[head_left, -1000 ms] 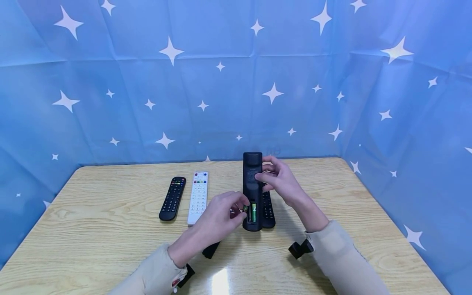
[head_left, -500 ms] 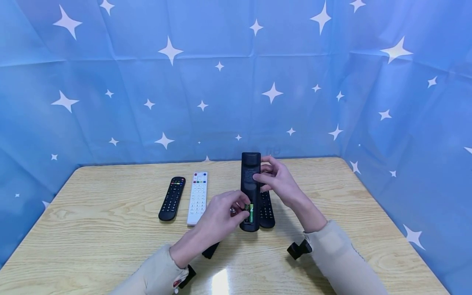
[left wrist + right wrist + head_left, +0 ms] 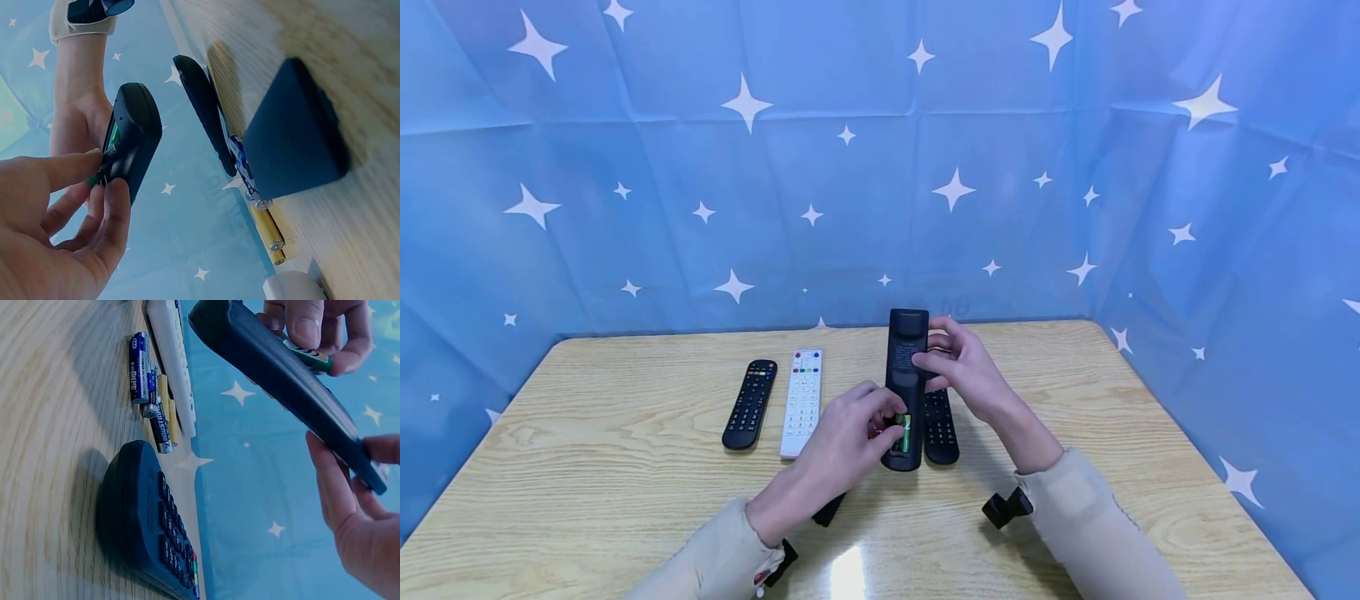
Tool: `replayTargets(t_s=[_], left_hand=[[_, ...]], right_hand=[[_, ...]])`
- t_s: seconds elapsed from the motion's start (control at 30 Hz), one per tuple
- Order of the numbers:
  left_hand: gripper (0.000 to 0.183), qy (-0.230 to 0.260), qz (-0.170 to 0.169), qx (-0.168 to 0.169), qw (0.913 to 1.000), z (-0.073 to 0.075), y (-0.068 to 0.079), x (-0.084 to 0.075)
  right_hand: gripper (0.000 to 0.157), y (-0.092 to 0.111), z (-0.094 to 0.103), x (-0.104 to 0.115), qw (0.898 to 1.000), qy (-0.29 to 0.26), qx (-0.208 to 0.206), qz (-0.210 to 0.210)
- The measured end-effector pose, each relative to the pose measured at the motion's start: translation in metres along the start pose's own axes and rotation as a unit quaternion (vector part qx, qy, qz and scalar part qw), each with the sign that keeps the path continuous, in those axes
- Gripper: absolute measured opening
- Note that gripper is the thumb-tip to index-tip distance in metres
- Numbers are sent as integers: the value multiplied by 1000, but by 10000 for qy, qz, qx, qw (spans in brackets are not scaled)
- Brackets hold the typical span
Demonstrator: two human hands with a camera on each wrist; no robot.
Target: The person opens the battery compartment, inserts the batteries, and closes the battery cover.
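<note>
My right hand [image 3: 966,367] holds a black remote control [image 3: 907,354] upright above the table, back side toward me, thumb on its back and fingers along the right edge. The battery compartment near its lower end is uncovered, and a green battery [image 3: 906,435] shows in it. At that compartment my left hand [image 3: 850,429] pinches another green battery [image 3: 317,362] between thumb and fingertips. This battery sits tilted at the opening in the right wrist view; my fingers mostly hide it in the head view. Whether it touches the contacts I cannot tell.
Left on the wooden table lie a black remote [image 3: 750,404] and a white remote [image 3: 803,400]. Another black remote [image 3: 942,429] lies behind the held one. A black piece [image 3: 829,510] lies under my left forearm. Several loose batteries [image 3: 139,369] lie between the remotes.
The held remote has shifted slightly left toward my left hand, which stays nearly in place. The pinched battery, earlier visible beside the compartment, is now mostly covered by my fingers.
</note>
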State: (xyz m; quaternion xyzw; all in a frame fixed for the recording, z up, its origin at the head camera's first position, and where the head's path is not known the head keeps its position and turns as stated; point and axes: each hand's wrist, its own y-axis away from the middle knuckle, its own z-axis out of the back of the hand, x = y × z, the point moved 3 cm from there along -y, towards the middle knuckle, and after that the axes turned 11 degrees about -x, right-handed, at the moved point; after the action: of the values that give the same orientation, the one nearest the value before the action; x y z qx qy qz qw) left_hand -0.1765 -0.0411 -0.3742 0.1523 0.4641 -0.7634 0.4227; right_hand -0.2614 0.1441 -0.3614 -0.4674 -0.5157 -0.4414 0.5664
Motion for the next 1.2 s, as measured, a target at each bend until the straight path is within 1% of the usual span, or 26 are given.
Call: replayTargets(t_s=[0.1, 0.2, 0.37, 0.47, 0.57, 0.6, 0.67, 0.73, 0.8, 0.87, 0.97, 1.2], left_hand=[[21, -81, 14, -61, 9999, 1, 1, 1], [17, 5, 98, -132, 9999, 1, 1, 2], [11, 376, 530, -208, 9977, 2, 1, 6], [20, 551, 772, -204, 9953, 3, 1, 7], [41, 746, 1105, -152, 9910, 3, 1, 9], [49, 871, 1273, -107, 9880, 3, 0, 10], [61, 1154, 1683, 49, 9789, 3, 1, 13], [66, 1454, 2056, 261, 9674, 2, 1, 15], [66, 1737, 2326, 481, 9557, 1, 2, 17], [63, 1903, 2491, 671, 9472, 0, 3, 18], [58, 2077, 2630, 800, 9388, -1, 2, 18], [56, 2346, 2945, 787, 9231, -2, 3, 20]], right_hand=[[50, 0, -1, 0, 10000, -45, 7, -12], [49, 0, -1, 1, 9999, -106, 9, -3], [48, 0, -3, 1, 9999, -160, 17, 14], [47, 0, -4, 1, 9999, -160, 21, 8], [46, 0, -4, 1, 9999, -156, 21, -3], [46, 0, -4, 1, 9999, -156, 25, -5], [45, 0, -4, 1, 9999, -155, 24, -5], [45, 0, -5, 2, 9998, -174, 33, -4], [44, 1, -5, 3, 9998, -188, 24, 0], [44, 1, -6, 4, 9998, -190, 3, 7], [43, 2, -6, 5, 9999, -103, -42, 32], [45, 1, -5, 7, 9998, 82, -112, 155]])
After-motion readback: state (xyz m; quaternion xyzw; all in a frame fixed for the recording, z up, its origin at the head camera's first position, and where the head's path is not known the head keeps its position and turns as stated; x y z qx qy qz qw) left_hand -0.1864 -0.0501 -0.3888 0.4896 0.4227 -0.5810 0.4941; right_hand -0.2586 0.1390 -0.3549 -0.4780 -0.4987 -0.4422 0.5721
